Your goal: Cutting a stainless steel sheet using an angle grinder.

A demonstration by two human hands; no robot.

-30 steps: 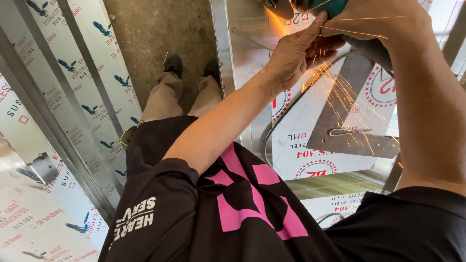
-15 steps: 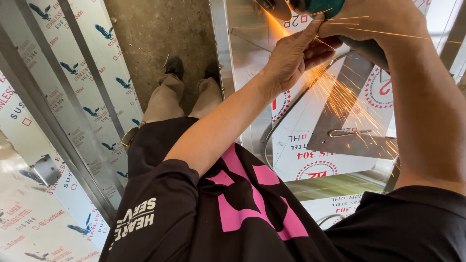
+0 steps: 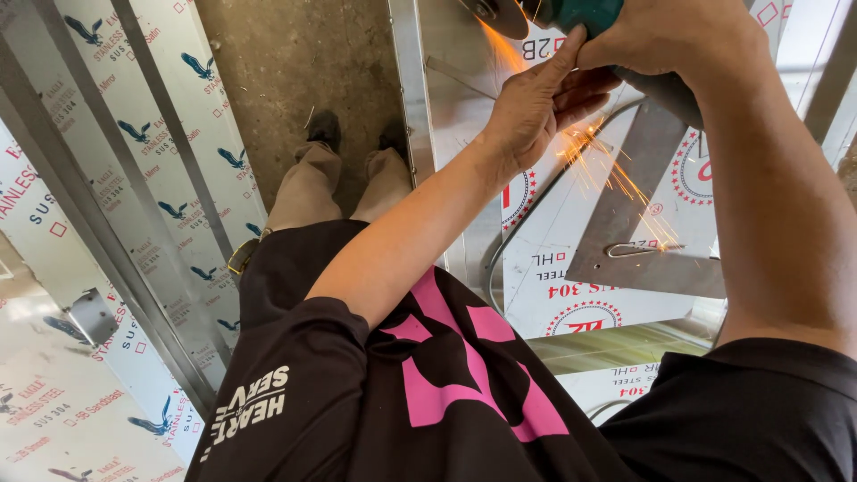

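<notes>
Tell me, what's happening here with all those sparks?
A person is working an angle grinder with both hands: the left hand steadies it from below, the right hand grips its body. Its disc meets a film-wrapped steel sheet, and orange sparks spray down across a flat metal piece.
</notes>
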